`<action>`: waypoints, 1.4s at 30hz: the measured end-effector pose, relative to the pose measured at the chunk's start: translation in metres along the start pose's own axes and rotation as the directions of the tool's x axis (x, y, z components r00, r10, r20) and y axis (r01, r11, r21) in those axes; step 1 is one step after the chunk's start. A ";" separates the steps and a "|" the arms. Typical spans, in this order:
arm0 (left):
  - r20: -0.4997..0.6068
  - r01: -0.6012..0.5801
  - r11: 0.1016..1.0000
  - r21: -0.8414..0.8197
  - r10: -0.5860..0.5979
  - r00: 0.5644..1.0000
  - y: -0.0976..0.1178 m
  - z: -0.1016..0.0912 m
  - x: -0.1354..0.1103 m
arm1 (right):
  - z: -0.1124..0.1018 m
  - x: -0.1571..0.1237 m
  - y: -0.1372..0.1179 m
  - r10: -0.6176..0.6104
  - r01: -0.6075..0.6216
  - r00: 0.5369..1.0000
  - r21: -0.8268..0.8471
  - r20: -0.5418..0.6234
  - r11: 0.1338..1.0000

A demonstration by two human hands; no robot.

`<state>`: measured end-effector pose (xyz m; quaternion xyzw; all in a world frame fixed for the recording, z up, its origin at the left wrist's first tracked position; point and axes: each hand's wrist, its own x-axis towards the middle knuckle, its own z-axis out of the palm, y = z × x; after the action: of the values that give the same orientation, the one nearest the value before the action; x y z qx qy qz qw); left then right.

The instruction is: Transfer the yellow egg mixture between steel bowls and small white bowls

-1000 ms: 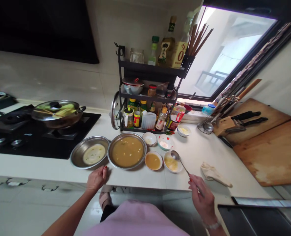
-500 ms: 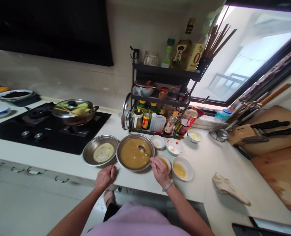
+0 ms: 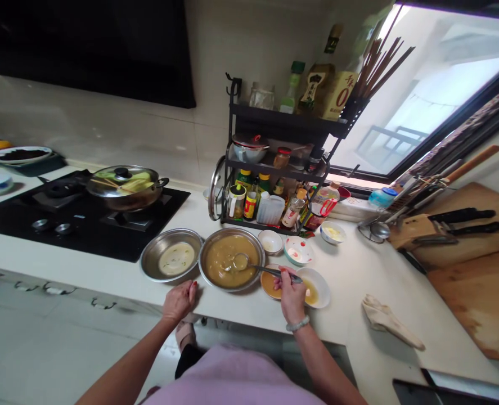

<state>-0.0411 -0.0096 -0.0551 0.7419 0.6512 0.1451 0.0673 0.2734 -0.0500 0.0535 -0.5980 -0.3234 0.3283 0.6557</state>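
Note:
My right hand (image 3: 292, 293) grips the handle of a metal ladle (image 3: 249, 264). Its bowl sits in the yellow-brown soup of a large steel bowl (image 3: 231, 237) on the counter. My left hand (image 3: 180, 300) rests at the counter's front edge, fingers curled, just left of that bowl and apart from it. Under my right hand stand two small bowls of soup, an orange one (image 3: 268, 282) and a white one (image 3: 320, 286). A second steel bowl (image 3: 160, 256) with pale liquid is to the left.
A spice rack (image 3: 274, 163) with bottles stands behind the bowls, with three small dishes (image 3: 297, 250) before it. A lidded pan (image 3: 125, 188) sits on the black hob at left. A cloth (image 3: 390, 322), knife block (image 3: 418, 228) and cutting boards (image 3: 477, 292) lie to the right.
My right hand swung the ladle from the white small bowl over to the large steel bowl and dipped it in the soup. My left hand stayed at the counter edge. The view turned left.

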 end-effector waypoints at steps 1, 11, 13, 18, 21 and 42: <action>0.001 0.003 1.000 -0.001 -0.003 1.000 0.000 0.000 0.000 | -0.003 -0.001 -0.002 0.018 -0.017 1.000 0.026 -0.020 1.000; 0.025 -0.005 1.000 0.013 0.005 1.000 -0.001 0.000 0.001 | -0.041 -0.012 -0.036 0.100 -0.062 0.981 0.222 -0.164 0.973; 0.042 -0.004 0.999 0.033 0.003 0.999 -0.001 0.000 0.001 | -0.054 -0.013 -0.042 0.082 -0.042 0.978 0.205 -0.193 0.978; 0.053 -0.021 0.998 0.062 0.017 0.998 -0.003 0.001 0.002 | -0.097 -0.019 -0.051 0.037 0.016 0.952 0.169 -0.304 0.985; 0.046 -0.025 0.997 0.069 0.022 0.999 -0.006 0.003 0.002 | -0.126 -0.023 -0.054 -0.006 0.057 0.926 0.123 -0.376 0.991; 0.027 -0.006 0.998 0.057 0.005 1.000 -0.001 0.001 0.001 | -0.095 -0.048 -0.036 -0.514 0.527 0.849 -0.249 0.120 0.813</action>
<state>-0.0414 -0.0080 -0.0562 0.7472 0.6520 0.1165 0.0542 0.3249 -0.1460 0.0809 -0.5632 -0.5319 0.1029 0.6239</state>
